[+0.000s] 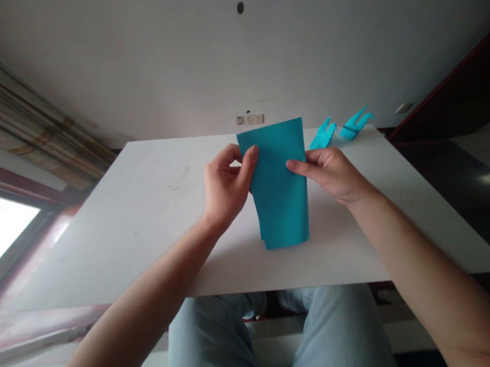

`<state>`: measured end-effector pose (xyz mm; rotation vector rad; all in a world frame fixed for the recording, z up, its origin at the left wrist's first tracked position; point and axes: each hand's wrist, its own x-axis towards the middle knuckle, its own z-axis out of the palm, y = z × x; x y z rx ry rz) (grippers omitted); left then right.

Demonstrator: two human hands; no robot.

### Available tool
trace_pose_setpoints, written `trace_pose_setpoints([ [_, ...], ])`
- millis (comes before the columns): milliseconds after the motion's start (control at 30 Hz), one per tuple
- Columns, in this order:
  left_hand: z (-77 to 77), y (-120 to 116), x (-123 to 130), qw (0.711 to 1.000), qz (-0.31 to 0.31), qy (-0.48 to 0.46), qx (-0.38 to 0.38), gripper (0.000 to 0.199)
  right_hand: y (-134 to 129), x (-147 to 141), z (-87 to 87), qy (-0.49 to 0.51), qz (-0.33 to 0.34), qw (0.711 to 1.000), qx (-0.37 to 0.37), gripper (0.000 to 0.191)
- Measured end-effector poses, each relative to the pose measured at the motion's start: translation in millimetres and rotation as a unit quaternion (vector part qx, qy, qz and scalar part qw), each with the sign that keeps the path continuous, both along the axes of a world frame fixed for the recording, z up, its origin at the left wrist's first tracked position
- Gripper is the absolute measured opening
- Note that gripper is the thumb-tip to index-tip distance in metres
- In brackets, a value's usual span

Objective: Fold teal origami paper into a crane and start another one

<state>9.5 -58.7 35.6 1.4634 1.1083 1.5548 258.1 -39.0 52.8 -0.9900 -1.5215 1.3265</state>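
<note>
Patterned curtain [20, 117] and bright window [5, 228] left of white table [148, 222]. Faint marks on tabletop's left half. Left hand [230, 179] pinches left edge of folded blue paper [281, 192], thumb in front. Paper upright above table, near its front edge. Wall sockets [249, 119] behind table. Right hand [331, 172] grips paper's right edge, thumb in front. Two blue origami cranes [324, 134] on table's far right corner area. Dark floor [447, 176] right of table.

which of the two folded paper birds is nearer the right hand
The left folded bird; the other sits farther right, beyond it from the hand.
</note>
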Motion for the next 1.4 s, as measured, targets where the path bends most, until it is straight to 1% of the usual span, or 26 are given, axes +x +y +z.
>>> trace_pose_setpoints([
  [100, 0.1, 1.7, 0.5, 0.999, -0.033, -0.012, -0.009, 0.081, 1.7, 0.8, -2.0, -0.008, -0.017, 1.0, 0.014, 0.049],
  [200, -0.1, 2.2, 1.2, 0.997, -0.072, -0.029, -0.007, 0.077, 5.4, 2.0, -4.8, -0.009, -0.053, 0.997, 0.046, 0.05],
  [300, -3.0, 0.8, 1.8, 0.993, -0.117, -0.03, -0.012, 0.071, 10.6, 2.4, -6.5, 0.039, -0.086, 0.993, 0.077, 0.05],
  [367, -5.9, -0.1, 1.5, 0.992, -0.127, -0.009, -0.003, 0.061, 13.8, 2.4, -6.6, 0.072, -0.095, 0.989, 0.091, 0.051],
  [433, -8.2, 0.1, 0.6, 0.993, -0.108, 0.024, 0.033, 0.045, 16.6, 3.3, -6.9, 0.091, -0.095, 0.986, 0.101, 0.053],
  [500, -9.1, 1.8, -1.0, 0.991, -0.077, 0.047, 0.103, 0.03, 20.0, 5.6, -8.9, 0.118, -0.094, 0.982, 0.116, 0.055],
  [533, -9.1, 3.1, -1.9, 0.987, -0.064, 0.056, 0.139, 0.026, 22.2, 7.5, -10.8, 0.136, -0.096, 0.978, 0.127, 0.056],
  [600, -8.8, 5.8, -3.4, 0.975, -0.046, 0.07, 0.208, 0.027, 27.6, 12.3, -15.6, 0.18, -0.101, 0.966, 0.153, 0.054],
  [700, -9.2, 8.3, -3.5, 0.954, -0.053, 0.091, 0.28, 0.034, 35.8, 20.9, -22.3, 0.217, -0.104, 0.955, 0.175, 0.051],
  [767, -9.9, 7.8, -1.8, 0.939, -0.072, 0.086, 0.326, 0.03, 39.4, 25.7, -24.7, 0.221, -0.107, 0.955, 0.167, 0.052],
  [833, -10.4, 5.7, 1.0, 0.932, -0.084, 0.07, 0.346, 0.02, 40.8, 28.2, -25.8, 0.219, -0.11, 0.958, 0.152, 0.054],
  [933, -10.4, 1.2, 5.4, 0.94, -0.075, 0.045, 0.33, 0.016, 40.0, 27.1, -26.7, 0.225, -0.137, 0.956, 0.126, 0.057],
  [1000, -10.5, -1.1, 7.6, 0.948, -0.062, 0.032, 0.311, 0.018, 38.7, 25.0, -27.1, 0.24, -0.163, 0.95, 0.115, 0.055],
  [1067, -10.5, -1.9, 8.5, 0.957, -0.043, 0.021, 0.286, 0.021, 37.7, 24.1, -27.2, 0.253, -0.17, 0.946, 0.112, 0.052],
  [1167, -8.4, -0.2, 7.2, 0.96, -0.009, 0.009, 0.279, 0.02, 38.0, 27.4, -26.0, 0.255, -0.145, 0.95, 0.105, 0.046],
  [1267, -4.0, 1.8, 4.1, 0.95, 0.01, 0.007, 0.313, 0.013, 40.8, 35.2, -24.7, 0.239, -0.103, 0.96, 0.101, 0.046],
  [1333, -1.2, 1.6, 2.7, 0.946, 0.004, 0.007, 0.325, 0.011, 43.4, 40.1, -24.8, 0.23, -0.078, 0.965, 0.099, 0.048],
  [1400, 0.2, 0.0, 2.3, 0.949, -0.012, 0.012, 0.315, 0.012, 45.6, 42.9, -25.7, 0.228, -0.075, 0.966, 0.095, 0.053],
])
